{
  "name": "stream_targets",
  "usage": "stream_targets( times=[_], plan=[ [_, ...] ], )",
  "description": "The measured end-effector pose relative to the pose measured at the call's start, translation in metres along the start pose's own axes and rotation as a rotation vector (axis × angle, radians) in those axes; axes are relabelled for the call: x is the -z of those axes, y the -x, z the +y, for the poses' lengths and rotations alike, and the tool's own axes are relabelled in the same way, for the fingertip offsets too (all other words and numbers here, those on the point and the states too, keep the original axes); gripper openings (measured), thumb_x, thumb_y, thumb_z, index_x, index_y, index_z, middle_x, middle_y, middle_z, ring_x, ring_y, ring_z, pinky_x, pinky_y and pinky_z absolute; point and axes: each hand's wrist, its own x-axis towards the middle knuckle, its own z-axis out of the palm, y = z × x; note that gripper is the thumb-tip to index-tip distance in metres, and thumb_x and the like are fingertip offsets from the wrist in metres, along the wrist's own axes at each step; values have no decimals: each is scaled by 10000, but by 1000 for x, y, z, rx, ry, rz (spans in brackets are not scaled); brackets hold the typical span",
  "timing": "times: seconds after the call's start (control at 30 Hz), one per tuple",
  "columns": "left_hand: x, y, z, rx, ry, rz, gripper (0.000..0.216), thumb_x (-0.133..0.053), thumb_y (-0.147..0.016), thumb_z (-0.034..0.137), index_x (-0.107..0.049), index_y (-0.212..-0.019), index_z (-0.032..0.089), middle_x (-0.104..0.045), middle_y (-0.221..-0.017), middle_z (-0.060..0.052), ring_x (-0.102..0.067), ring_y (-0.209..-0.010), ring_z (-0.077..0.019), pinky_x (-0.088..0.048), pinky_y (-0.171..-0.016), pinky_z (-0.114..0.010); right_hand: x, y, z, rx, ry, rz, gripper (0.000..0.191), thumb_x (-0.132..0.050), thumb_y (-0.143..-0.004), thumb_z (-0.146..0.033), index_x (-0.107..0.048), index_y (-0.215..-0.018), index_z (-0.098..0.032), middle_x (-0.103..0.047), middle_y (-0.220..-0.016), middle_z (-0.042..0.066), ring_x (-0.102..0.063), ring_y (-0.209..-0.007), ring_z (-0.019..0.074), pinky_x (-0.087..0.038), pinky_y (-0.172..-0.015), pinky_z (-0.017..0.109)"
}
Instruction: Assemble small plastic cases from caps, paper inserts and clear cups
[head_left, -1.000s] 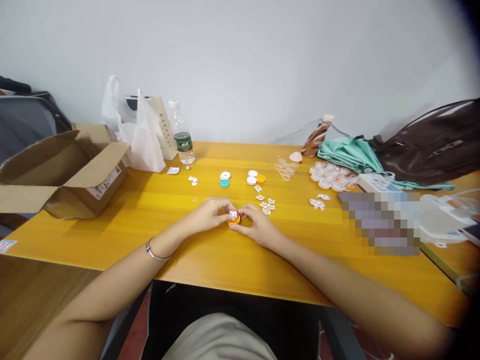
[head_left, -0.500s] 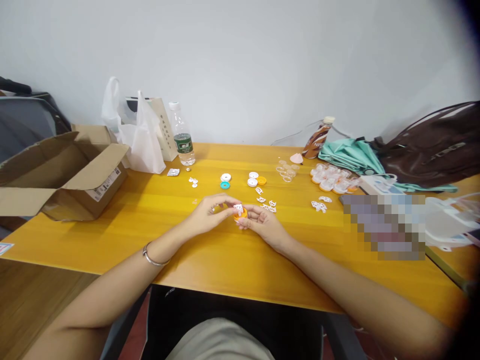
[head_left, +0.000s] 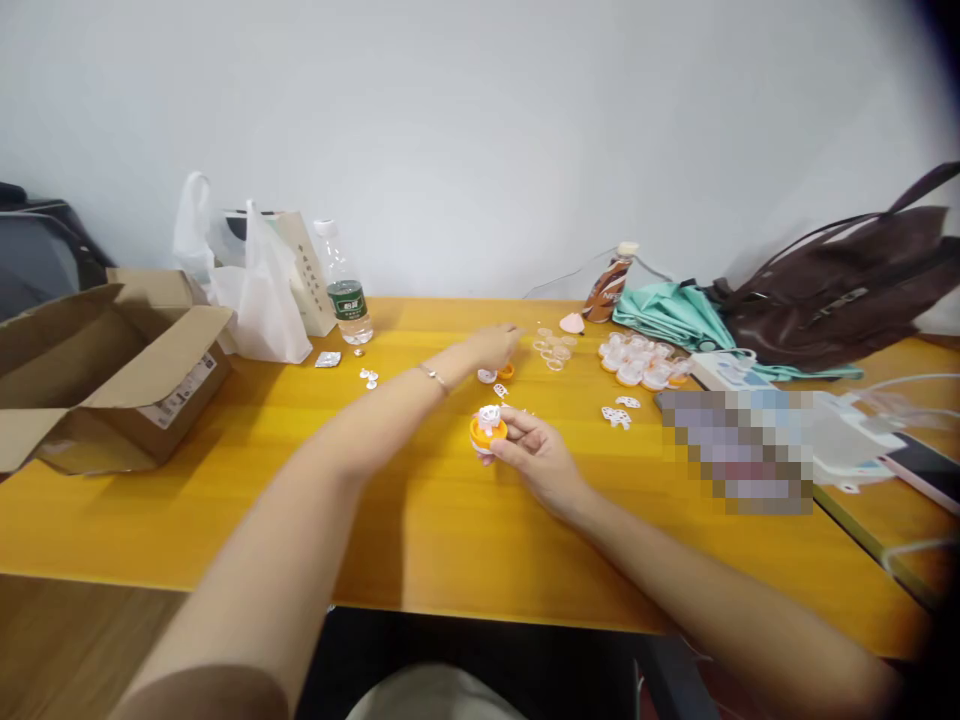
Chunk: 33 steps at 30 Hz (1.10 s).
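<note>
My right hand [head_left: 536, 455] is closed on a round orange and white plastic piece [head_left: 487, 440], held over the front half of the table. A small pale patterned part sits on top of that piece. My left hand [head_left: 495, 346] is stretched out across the table, empty as far as I can see, with its slightly blurred fingers extended just left of several clear rings [head_left: 555, 350]. Under its wrist, a white disc [head_left: 487, 376] and an orange disc [head_left: 507, 371] are partly covered. White cut-out pieces [head_left: 500, 391] lie between my two hands, some hidden by the right one.
At right are a cluster of clear-topped orange pieces [head_left: 641, 360], white cut-outs [head_left: 616, 416], a brown-labelled bottle [head_left: 609, 285], green folded fabric [head_left: 667, 315] and a brown bag [head_left: 825, 290]. A cardboard box [head_left: 180, 390], white plastic bag [head_left: 262, 310] and water bottle [head_left: 347, 300] stand left.
My left hand has let go of the orange piece and moved forward toward the clear rings. My right hand still holds the piece. The view has shifted slightly.
</note>
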Motion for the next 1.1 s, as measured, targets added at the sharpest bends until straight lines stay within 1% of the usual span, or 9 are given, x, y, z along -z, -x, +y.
stream_targets(
  times=[0.03, 0.17, 0.3, 0.43, 0.6, 0.77, 0.83, 0.9, 1.1],
  plan=[
    [-8, -15, 2, -8, 0, 5, 282, -469, -873, 299, -514, -1113, 157, -529, -1135, -91, -548, -962, -177, -479, -821, -379, 1, 0, -1, 11, 3, 10, 288, -693, -676, -321, -615, -931, -211, -655, -801, 2, -580, -628, 93, -495, -636, 255],
    [-35, -49, 12, -25, 21, 23, 348, -416, -890, 327, -490, -1143, 100, -505, -1142, -84, -560, -944, -165, -466, -847, -352, 5, 0, -1, 13, 50, 36, 334, -688, -676, -351, -610, -976, -227, -655, -835, 12, -577, -648, 103, -489, -644, 261],
    [-44, -47, 18, 20, 37, 54, 319, -474, -867, 318, -504, -1124, 130, -525, -1128, -82, -555, -955, -185, -478, -822, -373, 5, 0, -1, -1, 89, 40, 371, -703, -655, -347, -608, -995, -232, -659, -871, 29, -577, -680, 118, -483, -626, 257],
    [-29, -30, 16, 96, 55, 105, 306, -450, -879, 307, -516, -1118, 128, -531, -1119, -87, -548, -969, -186, -469, -836, -361, 5, 0, -2, -15, 87, 47, 361, -708, -650, -335, -613, -983, -233, -662, -871, 26, -579, -678, 115, -478, -628, 253],
    [21, 23, 17, 129, 155, 196, 353, -503, -830, 219, -515, -1150, 72, -568, -1064, -120, -561, -936, -169, -445, -836, -277, 2, -1, 0, -40, 27, 57, 336, -725, -632, -323, -634, -944, -236, -664, -833, 5, -568, -652, 94, -474, -638, 240],
    [63, 122, 46, 193, 742, 442, 316, -514, -833, 274, -536, -1120, 145, -611, -968, -73, -584, -873, -144, -467, -796, -278, -2, -1, -1, -71, 4, 72, 338, -732, -619, -310, -645, -932, -218, -672, -817, 11, -579, -661, 104, -475, -650, 258],
    [65, 154, 61, 203, 840, 528, 328, -533, -825, 281, -509, -1132, 167, -605, -944, -61, -584, -865, -141, -468, -807, -283, -3, -1, -2, -75, 17, 63, 324, -727, -627, -298, -645, -928, -210, -675, -808, 15, -583, -651, 106, -478, -641, 260],
    [61, 173, 71, 167, 896, 508, 321, -557, -812, 266, -508, -1119, 183, -596, -980, -67, -582, -873, -143, -469, -824, -291, -4, -1, -3, -79, 29, 52, 309, -725, -631, -289, -646, -917, -203, -678, -804, 20, -582, -637, 105, -482, -628, 257],
    [38, 180, 73, 118, 847, 441, 286, -586, -790, 245, -558, -1069, 193, -595, -947, -58, -578, -865, -137, -476, -832, -284, -4, -2, -4, -105, 46, 39, 282, -736, -609, -282, -651, -867, -204, -670, -768, 0, -580, -633, 97, -481, -618, 241]
  ],
)
